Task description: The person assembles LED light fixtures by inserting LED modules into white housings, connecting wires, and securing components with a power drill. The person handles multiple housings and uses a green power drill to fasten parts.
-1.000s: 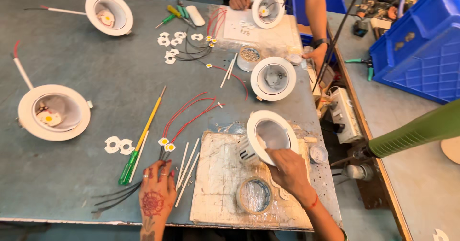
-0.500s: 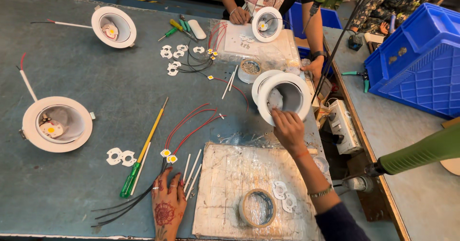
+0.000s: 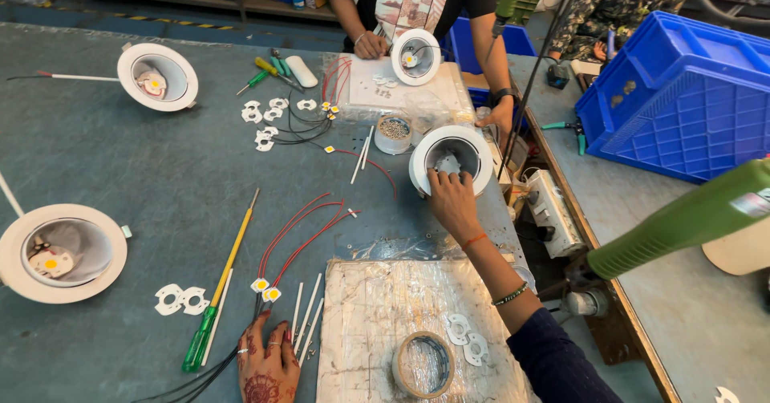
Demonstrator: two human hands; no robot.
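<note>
On the grey table (image 3: 160,170), toward its right edge, a white round lamp housing (image 3: 451,158) lies with its open side up. The person's right hand (image 3: 451,202) reaches out to it from below. Its fingers (image 3: 449,180) are slightly spread and curl over the near rim, the tips dipping into the bowl; the housing's far rim lies beyond them. Whether they pinch anything inside cannot be told.

The left hand (image 3: 269,363), patterned with henna, rests flat at the table's near edge, fingers pressed loosely together. It lies just beside thin white sticks (image 3: 305,315), with black wires (image 3: 200,375) running under it. Two red wires (image 3: 301,238) end in small yellow chips just above the hand. A yellow and green screwdriver (image 3: 218,291) lies to its left.

Near the right forearm, a roll of tape (image 3: 423,364) sits on a plastic-wrapped board (image 3: 377,307).

Across the table, another person's hands hold a second housing (image 3: 415,56). Two more housings lie at the left.
</note>
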